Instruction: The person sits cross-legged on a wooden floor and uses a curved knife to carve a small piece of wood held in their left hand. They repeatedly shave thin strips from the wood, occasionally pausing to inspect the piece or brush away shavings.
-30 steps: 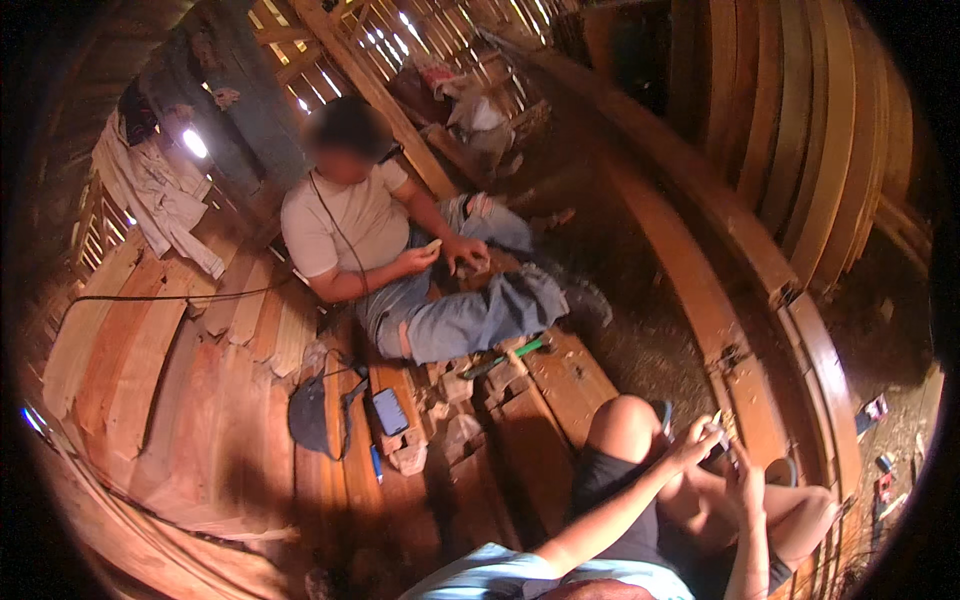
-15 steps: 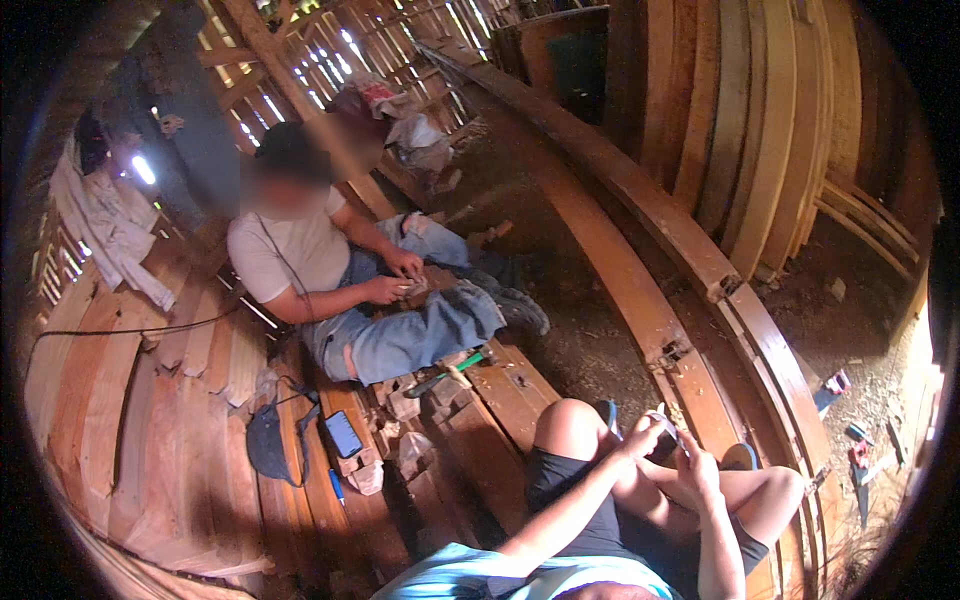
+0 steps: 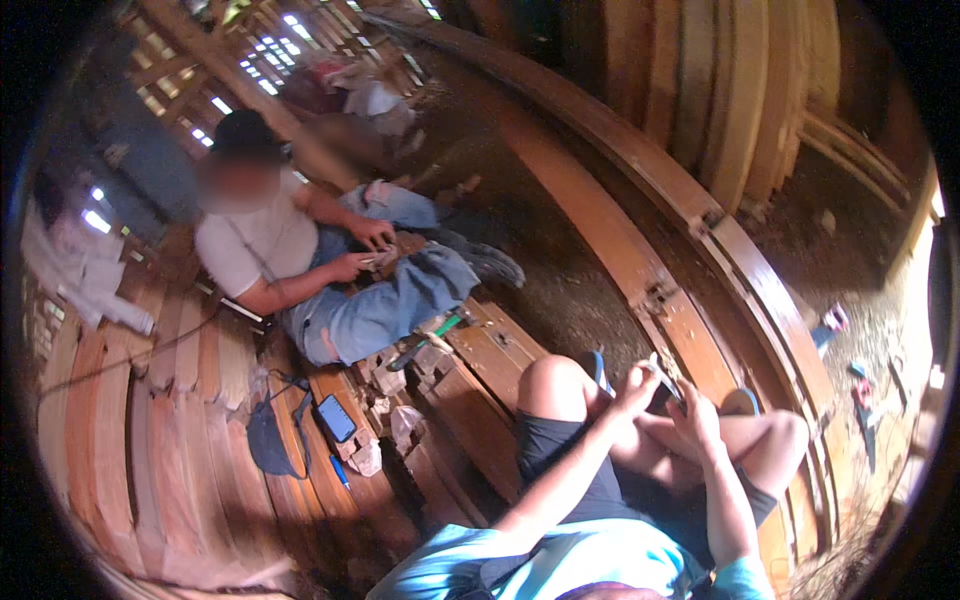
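I sit with bent knees, both hands together over my lap. My left hand (image 3: pixel 634 390) is closed round a small thin thing with a pale edge (image 3: pixel 656 368); its kind is too small and blurred to tell. My right hand (image 3: pixel 696 420) is closed close beside it, fingers bent toward the same thing, and what lies inside those fingers is hidden. Long brown wooden beams (image 3: pixel 690 325) with notches run past my feet, and a blue-strapped sandal (image 3: pixel 740 402) shows by my right knee.
At left, a co-worker (image 3: pixel 265 235) sits on stacked planks (image 3: pixel 165 440), both hands on a small piece. Nearby lie a phone (image 3: pixel 336 418), blue pen (image 3: pixel 341 470), dark cap (image 3: pixel 275 432) and green-and-black tool (image 3: pixel 425 342). Tools (image 3: pixel 863 400) lie on the ground at right; boards (image 3: pixel 735 90) stand behind.
The whole view has shifted, so the surroundings sit further left and my hands appear slightly higher. Both hands stay together at the small thing; the co-worker's hands remain at their piece.
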The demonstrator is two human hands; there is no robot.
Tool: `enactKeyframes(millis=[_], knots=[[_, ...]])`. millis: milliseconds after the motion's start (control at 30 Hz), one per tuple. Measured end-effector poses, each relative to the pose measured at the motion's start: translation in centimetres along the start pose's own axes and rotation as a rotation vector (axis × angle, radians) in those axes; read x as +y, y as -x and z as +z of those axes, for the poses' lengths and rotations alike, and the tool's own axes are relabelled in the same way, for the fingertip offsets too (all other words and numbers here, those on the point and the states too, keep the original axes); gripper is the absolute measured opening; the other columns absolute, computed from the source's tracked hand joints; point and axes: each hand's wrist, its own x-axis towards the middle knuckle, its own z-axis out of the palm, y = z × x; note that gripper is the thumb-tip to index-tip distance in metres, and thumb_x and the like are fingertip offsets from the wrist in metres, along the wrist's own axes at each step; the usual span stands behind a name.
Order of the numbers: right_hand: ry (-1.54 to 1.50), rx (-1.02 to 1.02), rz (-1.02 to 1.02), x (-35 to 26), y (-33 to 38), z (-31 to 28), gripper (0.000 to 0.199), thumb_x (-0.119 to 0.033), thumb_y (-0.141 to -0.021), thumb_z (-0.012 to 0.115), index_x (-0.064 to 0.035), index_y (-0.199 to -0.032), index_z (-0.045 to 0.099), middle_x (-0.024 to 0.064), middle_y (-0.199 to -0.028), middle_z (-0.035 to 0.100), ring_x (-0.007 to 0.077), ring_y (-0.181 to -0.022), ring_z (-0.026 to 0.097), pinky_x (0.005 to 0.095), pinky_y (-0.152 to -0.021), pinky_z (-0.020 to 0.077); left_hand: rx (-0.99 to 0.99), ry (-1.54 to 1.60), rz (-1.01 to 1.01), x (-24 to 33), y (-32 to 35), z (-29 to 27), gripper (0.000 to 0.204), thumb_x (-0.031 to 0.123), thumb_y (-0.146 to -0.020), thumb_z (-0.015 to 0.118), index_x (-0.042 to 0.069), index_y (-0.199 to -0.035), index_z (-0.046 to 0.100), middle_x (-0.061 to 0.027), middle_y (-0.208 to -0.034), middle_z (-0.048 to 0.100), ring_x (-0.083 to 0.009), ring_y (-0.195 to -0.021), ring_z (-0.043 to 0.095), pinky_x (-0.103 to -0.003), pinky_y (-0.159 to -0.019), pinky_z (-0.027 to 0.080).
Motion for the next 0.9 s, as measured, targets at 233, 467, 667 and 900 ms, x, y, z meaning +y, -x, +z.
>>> enactKeyframes(millis=[233,467,667,900], knots=[[0.058,-0.007,0.040,0.4,-0.3,0.0,0.058,-0.029,-0.081,0.067,-0.0153,-0.133,0.044,0.0172,-0.114,0.057,0.0374,-0.094,0.062,0.0444,-0.075,0.0522,-0.239,0.398,-0.197,3.6,1.0,-1.8,0.019,0.018,-0.095,0.053,0.005,-0.109,0.055,0.0031,-0.076,0.053,-0.0033,-0.059,0.047,-0.020,-0.053,0.040],[0.072,0.044,-0.048,-0.2,0.2,-0.3,0.061,-0.020,-0.082,0.064,-0.0185,-0.137,0.038,0.0165,-0.107,0.055,0.0392,-0.089,0.060,0.0473,-0.073,0.0519,-0.215,0.511,-0.221,5.8,1.7,-1.7,0.018,0.017,-0.095,0.053,0.007,-0.110,0.055,0.0047,-0.070,0.048,-0.0010,-0.046,0.038,-0.017,-0.041,0.033],[0.120,0.137,-0.135,0.4,-0.6,0.0,0.053,-0.025,-0.085,0.063,-0.0252,-0.135,0.045,0.0145,-0.091,0.056,0.0340,-0.072,0.063,0.0442,-0.060,0.0520,-0.154,0.508,-0.177,7.0,1.8,-1.1,0.020,0.017,-0.095,0.054,0.007,-0.111,0.055,0.0043,-0.072,0.048,-0.0013,-0.046,0.038,-0.017,-0.041,0.033],[0.143,0.089,-0.067,0.6,-1.0,0.4,0.048,-0.022,-0.086,0.060,-0.0272,-0.132,0.050,0.0147,-0.091,0.059,0.0344,-0.077,0.063,0.0445,-0.064,0.0524,-0.194,0.467,-0.186,3.7,0.9,-1.6,0.014,0.022,-0.094,0.056,0.011,-0.102,0.055,0.0041,-0.076,0.052,-0.0016,-0.048,0.042,-0.019,-0.039,0.037]])
